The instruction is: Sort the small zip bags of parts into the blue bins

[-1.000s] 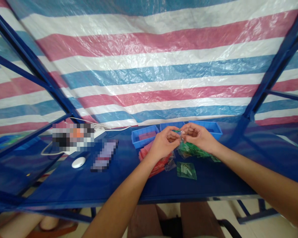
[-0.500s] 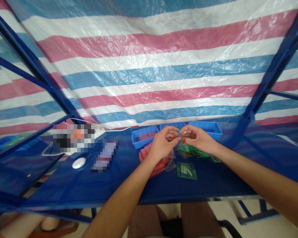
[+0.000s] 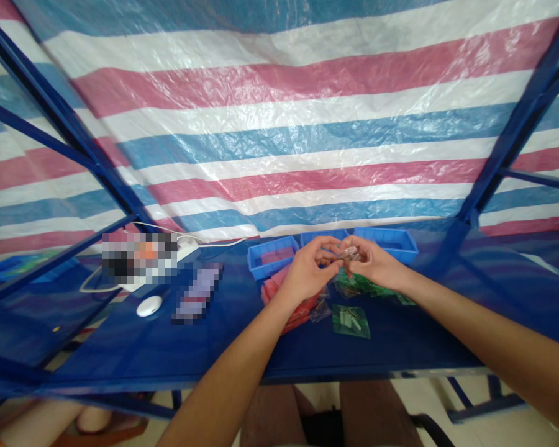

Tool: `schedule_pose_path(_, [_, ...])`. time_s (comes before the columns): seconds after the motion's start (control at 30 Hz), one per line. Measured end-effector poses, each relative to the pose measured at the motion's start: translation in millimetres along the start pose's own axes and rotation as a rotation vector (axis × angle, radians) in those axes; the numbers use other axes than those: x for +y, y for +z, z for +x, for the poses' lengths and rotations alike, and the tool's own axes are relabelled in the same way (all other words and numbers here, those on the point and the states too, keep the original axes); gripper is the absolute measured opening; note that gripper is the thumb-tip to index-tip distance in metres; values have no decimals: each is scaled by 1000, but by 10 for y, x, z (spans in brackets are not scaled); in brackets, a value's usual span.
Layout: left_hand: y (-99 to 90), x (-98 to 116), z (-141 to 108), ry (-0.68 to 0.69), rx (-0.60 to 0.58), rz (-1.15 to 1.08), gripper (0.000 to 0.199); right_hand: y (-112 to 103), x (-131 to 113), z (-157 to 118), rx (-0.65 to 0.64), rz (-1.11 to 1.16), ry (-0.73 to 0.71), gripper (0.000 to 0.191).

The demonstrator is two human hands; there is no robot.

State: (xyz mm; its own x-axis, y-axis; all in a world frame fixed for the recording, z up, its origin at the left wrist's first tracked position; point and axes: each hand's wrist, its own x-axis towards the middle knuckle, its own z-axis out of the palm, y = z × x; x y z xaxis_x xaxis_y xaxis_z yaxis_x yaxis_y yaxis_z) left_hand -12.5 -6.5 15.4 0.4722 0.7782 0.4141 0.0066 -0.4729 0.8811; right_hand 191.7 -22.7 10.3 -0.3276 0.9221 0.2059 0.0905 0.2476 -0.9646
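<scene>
My left hand (image 3: 313,266) and my right hand (image 3: 370,264) meet above the table, fingers bent in pinches. Between them is a small clear plastic bag (image 3: 351,253), gripped by both; its contents are too small to make out. Red plastic bags (image 3: 274,288) lie in a pile under my left hand and forearm. Beneath my right hand spreads a heap of green bags (image 3: 368,284). Closer to the front edge, one green bag (image 3: 351,321) lies flat with pale, slim pieces inside. A small clear bag (image 3: 320,310) rests beside the red pile.
Behind my hands stand blue bins: a left bin (image 3: 272,257) with something red inside, a middle bin (image 3: 323,236) and a right bin (image 3: 391,243). Further left are a white round case (image 3: 149,306), a blurred phone-shaped object (image 3: 198,293) and a white power strip (image 3: 186,251) with cables.
My fingers have shifted slightly around the clear bag, and more of it shows by the right fingertips. The bags and bins on the table stay in place.
</scene>
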Motion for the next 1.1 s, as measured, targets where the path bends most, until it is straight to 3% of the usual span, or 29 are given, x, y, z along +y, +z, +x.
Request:
schedule_pose_path(0.5, [-52,-38,21,-20,28,-1,42,0,19,17,37,91,-53,26])
schedule_pose_path(0.63, [-65,-52,27,-30,37,65,42,-8,-4,31,109,117,-78,29])
schedule_pose_path(0.77, [-75,18,15,57,140,306,28,-51,38,69,241,103,-112,34])
schedule_pose_path(0.87, [-77,88,-8,85,89,418,20,-84,103,88,328,47,-149,40])
schedule_pose_path(0.97, [-63,124,-30,86,-16,404,28,-82,130,74,265,36,-165,36])
schedule_pose_path(1.1, [-53,119,-38,63,-23,431,34,-45,59,27,158,48,-138,29])
